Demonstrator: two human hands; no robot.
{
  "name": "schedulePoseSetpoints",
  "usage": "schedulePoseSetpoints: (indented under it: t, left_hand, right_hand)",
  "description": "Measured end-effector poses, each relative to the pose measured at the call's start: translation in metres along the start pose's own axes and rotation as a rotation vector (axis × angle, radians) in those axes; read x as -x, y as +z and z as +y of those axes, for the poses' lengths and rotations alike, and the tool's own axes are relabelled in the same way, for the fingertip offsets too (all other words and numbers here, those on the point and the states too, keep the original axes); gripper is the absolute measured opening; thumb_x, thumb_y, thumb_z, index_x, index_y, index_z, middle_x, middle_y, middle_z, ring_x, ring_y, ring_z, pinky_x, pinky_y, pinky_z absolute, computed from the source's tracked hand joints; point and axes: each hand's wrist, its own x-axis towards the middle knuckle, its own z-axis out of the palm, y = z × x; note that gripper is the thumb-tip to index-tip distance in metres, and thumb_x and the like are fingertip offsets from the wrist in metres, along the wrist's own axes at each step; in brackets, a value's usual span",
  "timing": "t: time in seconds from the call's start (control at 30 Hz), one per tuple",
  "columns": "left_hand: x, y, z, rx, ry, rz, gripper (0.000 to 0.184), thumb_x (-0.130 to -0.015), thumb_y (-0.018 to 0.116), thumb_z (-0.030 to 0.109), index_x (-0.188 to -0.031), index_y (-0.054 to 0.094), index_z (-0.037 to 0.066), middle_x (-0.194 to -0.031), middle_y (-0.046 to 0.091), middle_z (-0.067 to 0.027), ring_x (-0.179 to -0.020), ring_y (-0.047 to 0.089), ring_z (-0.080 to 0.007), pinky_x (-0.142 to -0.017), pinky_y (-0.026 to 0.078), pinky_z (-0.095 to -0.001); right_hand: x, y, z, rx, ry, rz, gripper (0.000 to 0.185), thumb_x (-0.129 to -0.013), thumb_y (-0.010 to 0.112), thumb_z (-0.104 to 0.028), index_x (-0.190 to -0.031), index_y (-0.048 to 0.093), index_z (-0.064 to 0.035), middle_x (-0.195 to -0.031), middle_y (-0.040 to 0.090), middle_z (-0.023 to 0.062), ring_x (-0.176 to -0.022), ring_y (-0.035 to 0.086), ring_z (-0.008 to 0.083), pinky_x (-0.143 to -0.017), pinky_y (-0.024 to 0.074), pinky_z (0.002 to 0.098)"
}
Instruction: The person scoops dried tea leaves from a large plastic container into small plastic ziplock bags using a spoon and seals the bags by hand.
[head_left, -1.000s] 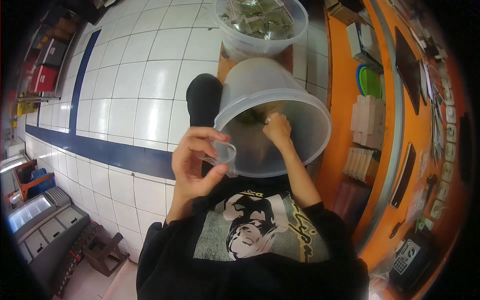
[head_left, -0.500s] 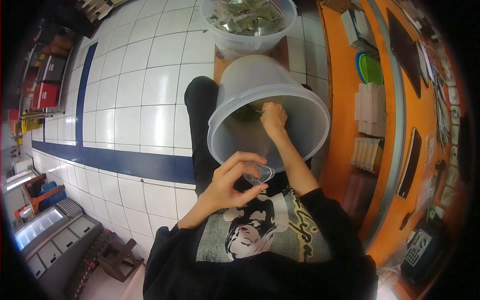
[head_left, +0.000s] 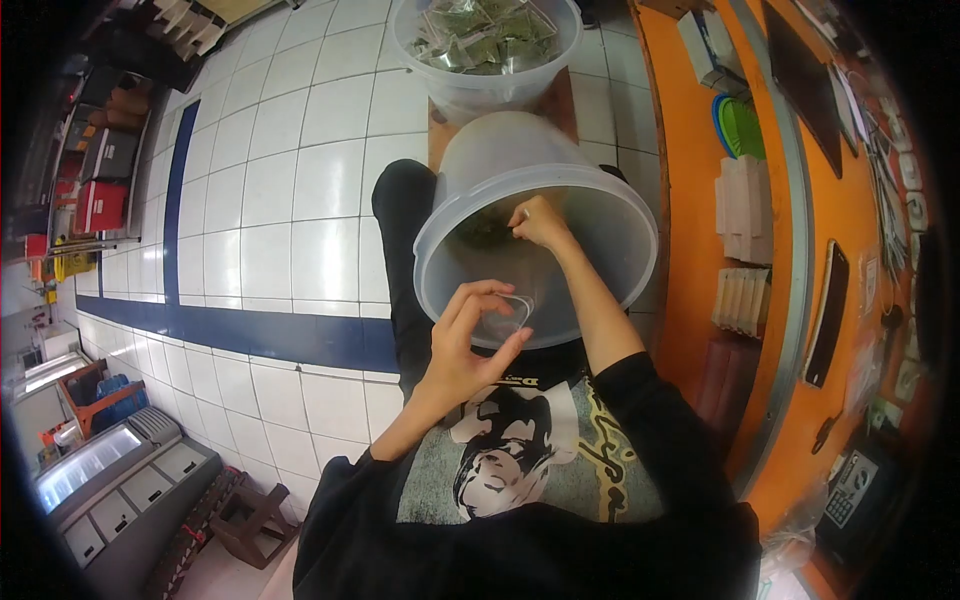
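A large translucent plastic tub (head_left: 436,262) lies tilted between my legs with its mouth facing me. Dark green loose material (head_left: 485,228) shows deep inside it. My right hand (head_left: 540,222) reaches into the tub, its fingers closed on a thin, pale utensil, perhaps a spoon, whose far end is hidden. Near the lower rim, my left hand (head_left: 468,335) curls its thumb and fingers around a small clear plastic cup (head_left: 508,318). The cup is tilted, and I cannot tell whether anything is in it.
Beyond the tub, a second translucent tub (head_left: 487,85) holds several clear packets of green material. An orange shelf unit (head_left: 690,300) with boxes runs along the right. White floor tiles (head_left: 265,200) extend left; a brown stool (head_left: 250,525) stands at lower left.
My right hand has shifted slightly left and up inside the tub. My left hand, still holding the cup, has risen closer to the tub's mouth.
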Motion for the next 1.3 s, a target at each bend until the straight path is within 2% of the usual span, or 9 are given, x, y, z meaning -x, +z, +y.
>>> schedulePoseSetpoints:
  t: [0.23,0.37,0.5,0.57,0.8,1.0,1.1,1.23,1.3]
  left_hand:
    - [0.000,0.012,-0.022,0.041,-0.104,0.127,0.027,-0.078,0.071,0.002,-0.098,0.053,-0.001,-0.113,0.057,-0.0153,-0.100,0.058,-0.0221,-0.085,0.047,-0.0304]
    - [-0.012,0.023,-0.036,0.024,-0.153,0.282,0.033,-0.077,0.070,0.001,-0.105,0.052,-0.001,-0.107,0.058,-0.0156,-0.097,0.059,-0.0264,-0.085,0.047,-0.0324]
    - [-0.020,0.028,-0.041,-0.010,-0.171,0.303,0.040,-0.079,0.068,0.002,-0.113,0.048,-0.002,-0.109,0.056,-0.0166,-0.098,0.059,-0.0273,-0.088,0.046,-0.0340]
    - [-0.021,0.030,-0.040,-0.039,-0.171,0.258,0.047,-0.082,0.066,0.000,-0.122,0.041,-0.001,-0.117,0.054,-0.0154,-0.106,0.057,-0.0252,-0.092,0.044,-0.0356]
    - [-0.020,0.027,-0.047,-0.026,-0.168,0.316,0.050,-0.078,0.069,0.000,-0.121,0.043,-0.003,-0.113,0.052,-0.0185,-0.106,0.055,-0.0290,-0.094,0.044,-0.0364]
    - [-0.029,0.028,-0.048,-0.126,-0.215,0.251,0.061,-0.079,0.070,0.002,-0.128,0.034,-0.004,-0.113,0.054,-0.0202,-0.104,0.056,-0.0273,-0.091,0.045,-0.0370]
    - [-0.033,0.033,-0.052,-0.215,-0.188,0.252,0.068,-0.077,0.070,0.001,-0.131,0.029,-0.004,-0.119,0.048,-0.0218,-0.101,0.056,-0.0287,-0.089,0.046,-0.0373]
    - [-0.036,0.039,-0.062,-0.256,-0.154,0.265,0.079,-0.076,0.072,0.000,-0.135,0.019,-0.003,-0.127,0.037,-0.0239,-0.099,0.056,-0.0299,-0.087,0.047,-0.0372]
    - [-0.037,0.039,-0.062,-0.236,-0.156,0.260,0.082,-0.075,0.072,0.000,-0.136,0.017,-0.003,-0.129,0.034,-0.0246,-0.099,0.056,-0.0304,-0.087,0.047,-0.0374]
  right_hand:
    - [-0.009,-0.008,0.012,-0.111,-0.159,0.068,0.012,-0.069,0.067,0.001,-0.081,0.070,-0.0006,-0.072,0.068,0.0124,-0.066,0.065,0.0209,-0.062,0.0500,0.0332]
    - [0.004,-0.029,-0.003,-0.136,-0.200,0.198,0.010,-0.072,0.064,0.002,-0.081,0.067,-0.0008,-0.078,0.067,0.0116,-0.075,0.065,0.0221,-0.067,0.0497,0.0338]
    - [0.028,-0.052,-0.029,-0.010,-0.248,0.277,0.007,-0.072,0.063,0.002,-0.078,0.064,-0.0010,-0.080,0.065,0.0115,-0.079,0.063,0.0234,-0.071,0.0494,0.0359]
    - [0.029,-0.055,-0.029,-0.026,-0.270,0.276,0.006,-0.072,0.063,0.002,-0.077,0.064,-0.0008,-0.078,0.064,0.0113,-0.078,0.063,0.0234,-0.070,0.0491,0.0362]
    - [0.032,-0.055,-0.025,-0.097,-0.285,0.242,0.004,-0.073,0.063,0.000,-0.077,0.063,-0.0005,-0.077,0.064,0.0115,-0.075,0.062,0.0237,-0.069,0.0482,0.0367]
    - [0.060,-0.070,-0.056,0.023,-0.337,0.311,0.008,-0.073,0.058,0.003,-0.080,0.061,-0.0004,-0.078,0.062,0.0130,-0.075,0.061,0.0266,-0.069,0.0468,0.0375]
    - [0.075,-0.075,-0.074,0.136,-0.339,0.341,0.009,-0.073,0.057,0.004,-0.079,0.060,-0.0008,-0.078,0.061,0.0142,-0.078,0.061,0.0292,-0.070,0.0460,0.0383]
    - [0.094,-0.081,-0.095,0.084,-0.362,0.302,0.009,-0.071,0.057,0.004,-0.078,0.059,-0.0019,-0.079,0.060,0.0148,-0.079,0.060,0.0314,-0.070,0.0452,0.0402]
    - [0.098,-0.083,-0.098,0.245,-0.357,0.296,0.018,-0.070,0.059,0.008,-0.085,0.060,-0.0008,-0.084,0.061,0.0126,-0.083,0.061,0.0258,-0.075,0.0462,0.0365]
